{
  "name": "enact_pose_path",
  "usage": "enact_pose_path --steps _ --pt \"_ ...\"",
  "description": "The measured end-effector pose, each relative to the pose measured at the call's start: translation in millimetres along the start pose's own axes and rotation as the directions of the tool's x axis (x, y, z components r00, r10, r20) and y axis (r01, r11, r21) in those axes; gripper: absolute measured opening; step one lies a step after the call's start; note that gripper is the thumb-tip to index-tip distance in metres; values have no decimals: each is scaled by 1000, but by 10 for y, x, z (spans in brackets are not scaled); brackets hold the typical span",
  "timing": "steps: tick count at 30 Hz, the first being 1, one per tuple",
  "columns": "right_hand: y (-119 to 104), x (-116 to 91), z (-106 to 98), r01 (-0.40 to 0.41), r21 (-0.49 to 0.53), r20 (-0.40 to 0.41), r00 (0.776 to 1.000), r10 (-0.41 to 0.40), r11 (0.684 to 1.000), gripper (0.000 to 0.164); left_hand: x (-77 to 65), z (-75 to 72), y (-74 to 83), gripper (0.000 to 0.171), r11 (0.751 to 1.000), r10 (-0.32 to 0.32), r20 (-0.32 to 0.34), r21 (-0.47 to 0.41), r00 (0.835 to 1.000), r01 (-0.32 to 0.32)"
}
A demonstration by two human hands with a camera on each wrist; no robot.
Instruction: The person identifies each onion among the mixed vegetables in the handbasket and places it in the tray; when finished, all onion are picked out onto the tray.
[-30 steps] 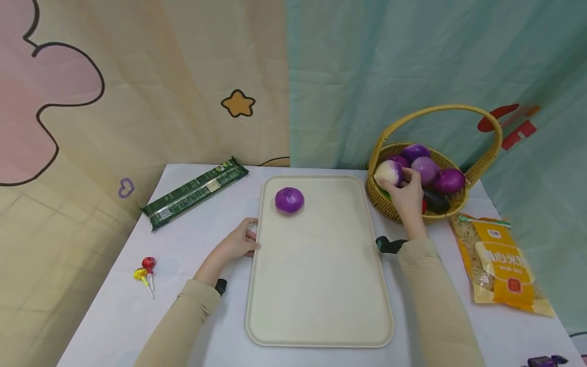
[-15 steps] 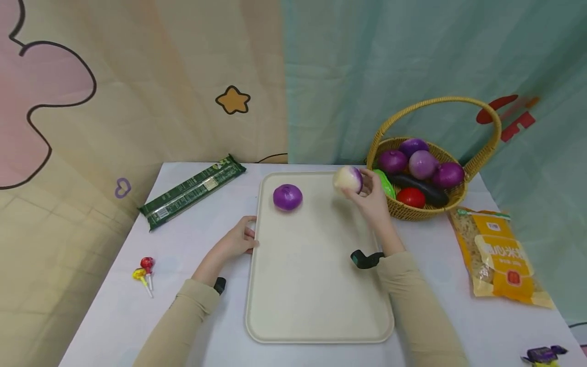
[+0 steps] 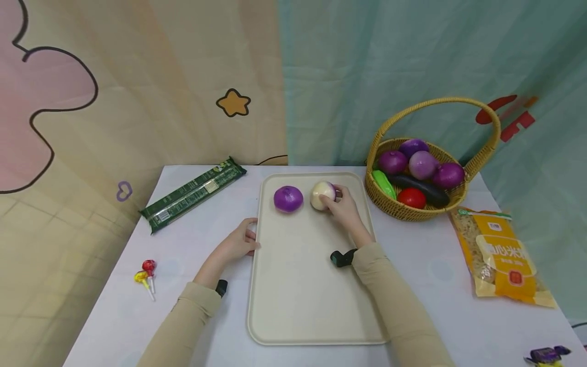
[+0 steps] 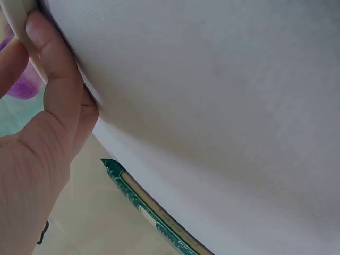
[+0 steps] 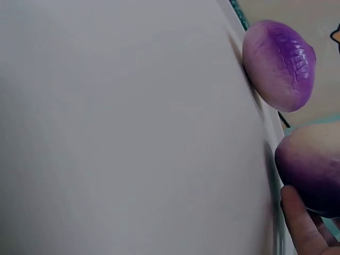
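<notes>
My right hand (image 3: pixel 345 208) holds a white-and-purple turnip (image 3: pixel 322 195) between thumb and fingers over the far part of the cream tray (image 3: pixel 316 285). Its white part faces left, and its purple part lies toward the fingers. Just to its left, a purple turnip (image 3: pixel 288 199) rests on the tray. In the right wrist view, a fingertip touches the purple side of the held turnip (image 5: pixel 311 167). My left hand (image 3: pixel 235 243) grips the tray's left rim; the left wrist view shows the rim (image 4: pixel 33 61) between thumb and finger.
A wicker basket (image 3: pixel 390 208) with purple onions, an eggplant (image 3: pixel 424 189), a tomato (image 3: pixel 411 198) and a green pepper (image 3: pixel 383 184) stands back right. Around the tray lie a yellow food bag (image 3: pixel 506 260), a green packet (image 3: pixel 192 194), lollipops (image 3: pixel 145 272) and purple-wrapped candy (image 3: pixel 545 354).
My right hand has carried the white-and-purple turnip out of the basket, leftward over the tray and close beside the purple turnip. My left hand has stayed at the tray's rim.
</notes>
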State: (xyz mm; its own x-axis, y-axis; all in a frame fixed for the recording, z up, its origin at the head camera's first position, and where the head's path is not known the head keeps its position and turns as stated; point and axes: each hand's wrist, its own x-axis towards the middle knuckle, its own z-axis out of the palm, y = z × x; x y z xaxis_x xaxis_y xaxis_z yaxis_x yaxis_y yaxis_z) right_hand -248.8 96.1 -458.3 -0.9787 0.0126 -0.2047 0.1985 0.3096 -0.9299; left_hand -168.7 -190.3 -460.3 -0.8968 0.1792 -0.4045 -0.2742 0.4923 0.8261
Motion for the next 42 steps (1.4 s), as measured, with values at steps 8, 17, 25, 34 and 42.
enact_pose_path --steps 8,17,25,34,42 --pt "79 41 16 -17 13 38 999 16 1000 68 -16 6 18 73 1000 -18 -4 18 1000 18" --pt "101 25 -16 10 -12 52 999 -10 1000 70 13 5 27 73 1000 -15 8 3 1000 15" --pt "69 -31 -144 37 -97 38 999 -34 995 72 -7 10 43 73 1000 -4 11 6 1000 4" --pt "-161 -320 -775 225 -160 -49 971 -236 961 53 -23 12 43 72 999 -3 4 32 1000 3" --pt "-89 -347 -1636 179 -256 -330 907 -260 950 53 -22 11 49 73 999 -8 6 47 1000 8"
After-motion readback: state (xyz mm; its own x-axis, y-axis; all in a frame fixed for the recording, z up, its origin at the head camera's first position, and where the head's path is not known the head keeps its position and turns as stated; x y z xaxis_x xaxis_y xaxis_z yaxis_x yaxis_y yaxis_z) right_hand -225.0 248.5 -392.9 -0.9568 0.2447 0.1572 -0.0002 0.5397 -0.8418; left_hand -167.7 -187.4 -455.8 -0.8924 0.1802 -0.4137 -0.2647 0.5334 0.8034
